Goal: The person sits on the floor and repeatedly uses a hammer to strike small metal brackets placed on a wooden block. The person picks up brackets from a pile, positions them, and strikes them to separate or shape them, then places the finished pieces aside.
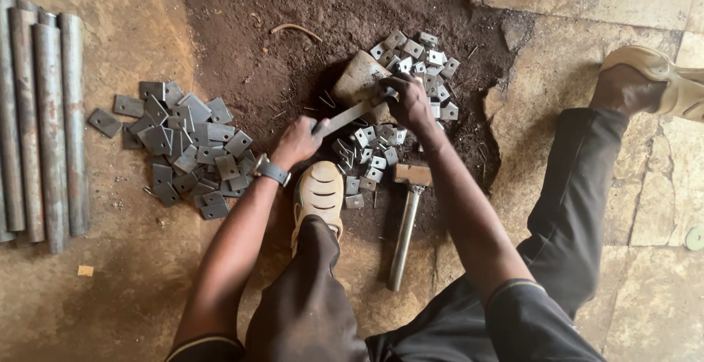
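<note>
At centre of the dirt patch, my right hand (pixel 408 101) is closed around the far end of a flat metal bar (pixel 345 118), pressing it against a stone block (pixel 358 77). Left hand (pixel 297 142) is clamped on the near end of the same bar; a watch (pixel 272 170) sits on that wrist. Bar runs diagonally between the two hands, tilted up toward the block.

Around the right hand: a scatter of small bright metal plates (pixel 422 57) with holes, spread beyond and to the right of the block, more of them just below the bar. My left foot in a pale shoe (pixel 320 195) is planted just beside that lower scatter. A hammer (pixel 407 222) lies flat on the ground right of the shoe, head toward the plates, handle toward me.

Further left, well apart: a pile of larger dark plates (pixel 183 145) on the concrete floor (pixel 110 296). Steel pipes (pixel 40 120) lie side by side at the left edge. Right foot in a sandal (pixel 671 83) near the right edge.
</note>
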`<state>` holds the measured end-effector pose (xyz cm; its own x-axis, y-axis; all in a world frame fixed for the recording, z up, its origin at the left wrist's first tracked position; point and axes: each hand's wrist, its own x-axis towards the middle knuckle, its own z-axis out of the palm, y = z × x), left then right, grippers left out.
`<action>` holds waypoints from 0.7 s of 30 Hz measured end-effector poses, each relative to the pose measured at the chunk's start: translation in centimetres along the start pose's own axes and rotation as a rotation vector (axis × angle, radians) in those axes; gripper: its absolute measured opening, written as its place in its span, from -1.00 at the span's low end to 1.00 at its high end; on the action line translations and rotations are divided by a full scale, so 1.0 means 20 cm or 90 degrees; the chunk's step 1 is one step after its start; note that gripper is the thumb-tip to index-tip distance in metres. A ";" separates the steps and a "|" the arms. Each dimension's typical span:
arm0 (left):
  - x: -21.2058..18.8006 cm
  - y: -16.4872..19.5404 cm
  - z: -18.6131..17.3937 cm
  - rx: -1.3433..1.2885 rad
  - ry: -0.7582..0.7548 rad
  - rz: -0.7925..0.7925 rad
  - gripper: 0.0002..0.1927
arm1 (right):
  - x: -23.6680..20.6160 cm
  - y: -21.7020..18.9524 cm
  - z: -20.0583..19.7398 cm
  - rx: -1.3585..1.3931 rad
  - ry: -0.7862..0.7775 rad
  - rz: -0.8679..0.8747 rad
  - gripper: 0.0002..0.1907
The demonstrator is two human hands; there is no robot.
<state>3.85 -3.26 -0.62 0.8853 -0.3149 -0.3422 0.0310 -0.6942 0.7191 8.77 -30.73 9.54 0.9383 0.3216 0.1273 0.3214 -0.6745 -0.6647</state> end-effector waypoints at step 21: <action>0.21 0.04 0.01 0.039 -0.081 -0.168 -0.06 | -0.45 -0.03 0.09 -0.068 0.181 0.157 -0.52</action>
<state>7.53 -5.32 -1.60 0.7854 -0.1944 -0.5876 0.2202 -0.7995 0.5589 -0.12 -31.99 7.41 0.9821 -0.0451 0.1827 0.0799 -0.7788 -0.6221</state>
